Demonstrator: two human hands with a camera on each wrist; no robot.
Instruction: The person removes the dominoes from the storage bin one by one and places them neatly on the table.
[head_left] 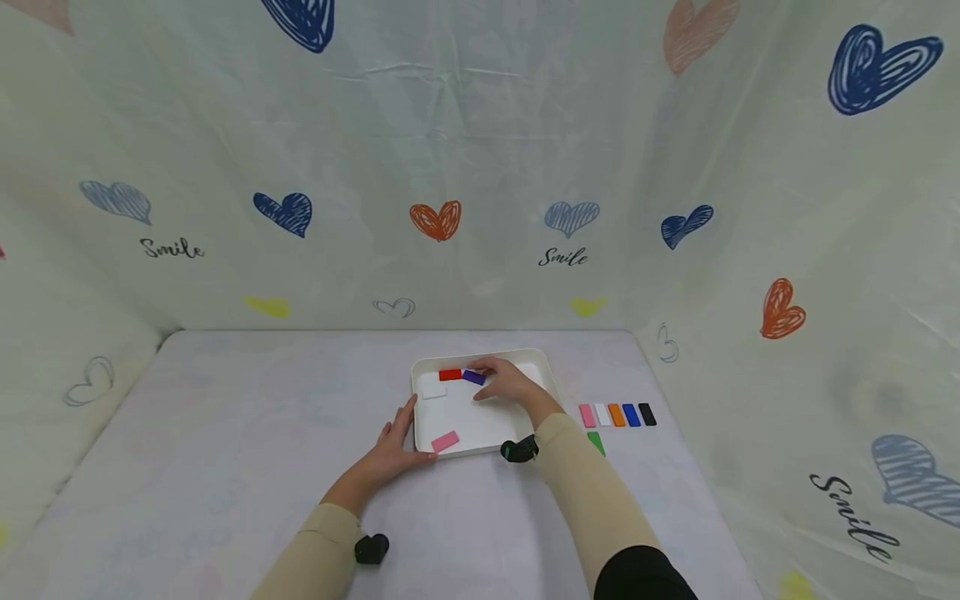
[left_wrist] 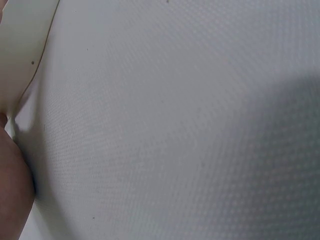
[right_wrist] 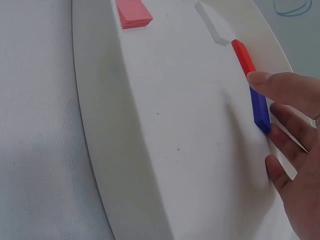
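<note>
White tray (head_left: 487,418) sits near the back edge of the counter (head_left: 247,433), well apart from its left edge. "Smile" shows 3 times on the printed sheet (head_left: 495,158). Inside the tray lie 4 blocks: pink (head_left: 446,442), white (head_left: 433,391), and red (head_left: 451,375) end to end with violet-blue (head_left: 474,378). Right hand (head_left: 513,387): grip parted, fingers touching violet-blue; left hand (head_left: 386,458): grip wide around the tray's near-left corner. 6 more blocks (head_left: 617,415) lie toward the counter's right edge.
</note>
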